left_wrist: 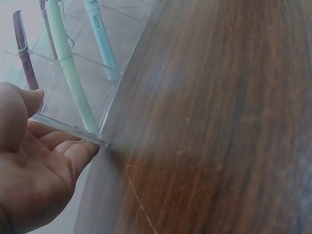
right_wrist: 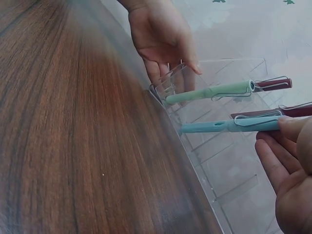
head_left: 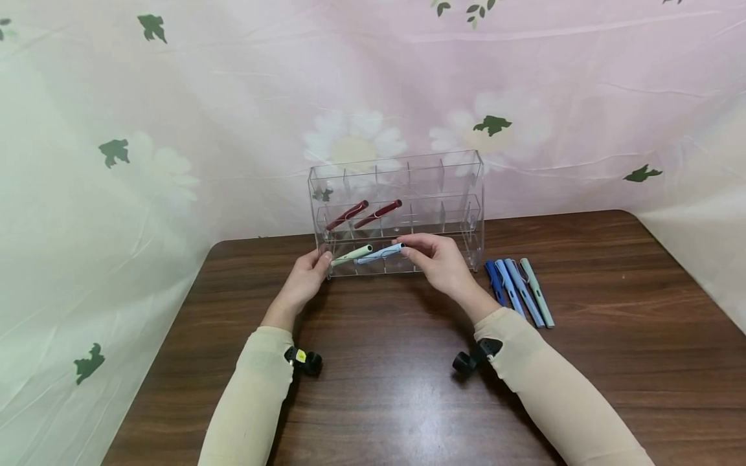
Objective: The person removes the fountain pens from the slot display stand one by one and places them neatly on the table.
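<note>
Right hand (head_left: 440,262): thumb and fingertips pinch the upper, clip end of the blue pen.
Blue pen (head_left: 379,253): tilted, its lower end at the rack's front tier, just right of the green pen; I can't tell whether it touches the bottom.
Left hand (head_left: 305,275): thumb on one side, fingers on the other, gripping the rack's lower left end.
Rack (head_left: 396,170): clear, tiered and divided, standing at the back of the table (head_left: 373,343).
Green pen (head_left: 351,255): leaning in the front tier's leftmost compartment, top towards the right.
Red pens (head_left: 379,214): two, leaning the same way in the tier behind.
Loose pens (head_left: 523,291): four side by side on the table, right of the rack; from the left, dark blue, two lighter blues, pale green.
Cloth (head_left: 250,97): pale, flowered, hanging behind everything.
</note>
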### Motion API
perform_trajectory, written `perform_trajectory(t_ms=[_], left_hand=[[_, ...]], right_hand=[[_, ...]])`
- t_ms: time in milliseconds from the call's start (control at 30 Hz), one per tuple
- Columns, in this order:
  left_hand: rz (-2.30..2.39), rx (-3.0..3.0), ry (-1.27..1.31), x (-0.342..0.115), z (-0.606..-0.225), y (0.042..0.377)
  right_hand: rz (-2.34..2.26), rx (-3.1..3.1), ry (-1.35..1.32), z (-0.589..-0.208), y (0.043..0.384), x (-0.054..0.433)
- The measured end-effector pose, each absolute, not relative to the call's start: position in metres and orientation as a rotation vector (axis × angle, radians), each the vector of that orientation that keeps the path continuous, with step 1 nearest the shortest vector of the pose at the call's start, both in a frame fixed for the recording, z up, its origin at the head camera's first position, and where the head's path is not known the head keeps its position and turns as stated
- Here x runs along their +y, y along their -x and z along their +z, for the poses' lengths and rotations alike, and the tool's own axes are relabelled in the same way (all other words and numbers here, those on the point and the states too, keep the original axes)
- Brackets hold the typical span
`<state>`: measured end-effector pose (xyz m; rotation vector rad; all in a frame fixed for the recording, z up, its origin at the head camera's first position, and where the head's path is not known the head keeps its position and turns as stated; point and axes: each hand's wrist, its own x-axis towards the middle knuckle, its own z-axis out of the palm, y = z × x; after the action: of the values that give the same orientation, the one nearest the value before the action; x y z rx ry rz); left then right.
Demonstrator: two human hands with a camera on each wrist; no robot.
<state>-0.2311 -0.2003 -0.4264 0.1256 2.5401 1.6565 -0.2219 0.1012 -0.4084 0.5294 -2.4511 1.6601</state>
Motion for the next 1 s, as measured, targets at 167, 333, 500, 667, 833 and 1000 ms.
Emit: perform_trajectory(t_ms=[167,333,500,667,833,1000], left_hand=[[1.657,2.542,-0.137,-0.200,-0.427,0.231],[1.678,2.515,-0.119,-0.199,-0.426,0.231],[1.684,2.521,-0.111,-0.200,-0.427,0.232],[1.677,2.541,-0.131,-0.201,-0.427,0.233],[1.667,2.537,-0.134,-0.200,-0.425,0.232],[1.664,2.529,-0.136,-0.200,-0.425,0.232]], right_hand=[[1.658,-2.435,-0.505,-0.410,0.221,0.100],[1.675,-2.409,-0.489,-0.408,0.220,0.101],[1.667,-2.390,-0.487,-0.406,0.220,0.102],[1.686,-2.368,-0.482,-0.402,0.217,0.104],[1.735,-2.322,-0.487,-0.398,0.213,0.107],[1.817,-2.229,-0.516,-0.392,0.210,0.111]])
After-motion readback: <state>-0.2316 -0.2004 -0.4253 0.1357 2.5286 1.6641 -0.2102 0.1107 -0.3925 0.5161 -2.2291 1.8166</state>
